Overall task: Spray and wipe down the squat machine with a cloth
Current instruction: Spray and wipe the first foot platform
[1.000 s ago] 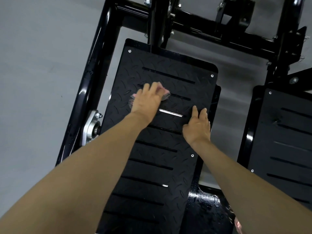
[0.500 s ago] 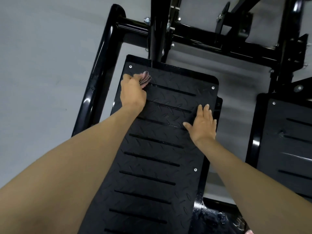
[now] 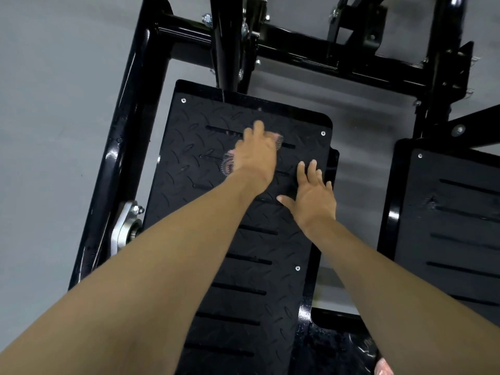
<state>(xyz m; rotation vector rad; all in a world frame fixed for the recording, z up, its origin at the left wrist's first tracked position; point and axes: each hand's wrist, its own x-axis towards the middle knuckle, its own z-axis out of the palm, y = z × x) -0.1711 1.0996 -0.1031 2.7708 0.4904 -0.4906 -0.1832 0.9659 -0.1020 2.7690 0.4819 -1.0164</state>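
Observation:
The squat machine's left foot plate (image 3: pixel 244 269) is black diamond-tread metal with slots, running up the middle of the head view. My left hand (image 3: pixel 254 155) presses a pinkish patterned cloth (image 3: pixel 226 165) flat against the plate's upper part; the cloth shows at both sides of the hand, which is motion-blurred. My right hand (image 3: pixel 313 193) lies flat with fingers spread on the plate's right side, just below and right of the left hand. It holds nothing.
A glossy black tube frame (image 3: pixel 127 136) runs along the plate's left side and across the top, with a silver bearing bracket (image 3: pixel 125 230) low on it. A second foot plate (image 3: pixel 454 226) stands at the right. Grey floor (image 3: pixel 54 131) lies around.
My left hand slid the cloth from the plate's upper left corner back rightward and down toward the middle. My right hand has stayed flat on the plate's right side.

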